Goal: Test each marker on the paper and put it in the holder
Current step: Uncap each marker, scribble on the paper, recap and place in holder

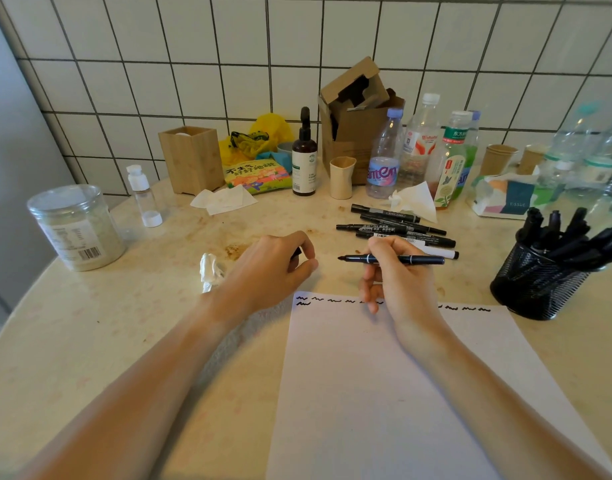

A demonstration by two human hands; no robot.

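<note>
My right hand (398, 282) grips a black marker (419, 260) held level above the top edge of the white paper (384, 393), its uncapped tip pointing left. My left hand (277, 268) hovers to the left of it, fingers curled round a small black cap (296, 253) that is mostly hidden. The paper carries a row of short black squiggles (318, 300) along its top. Several black markers (398, 225) lie in a loose pile just behind my right hand. A black mesh holder (536, 289) at the right is packed with several markers.
Behind the pile stand plastic bottles (384, 157), a brown dropper bottle (304, 157), a cardboard box (360, 123), a bamboo box (192, 159), paper cups and a tissue pack (505, 199). A clear jar (76, 226) sits at the left. Crumpled tissue (211, 270) lies beside my left wrist.
</note>
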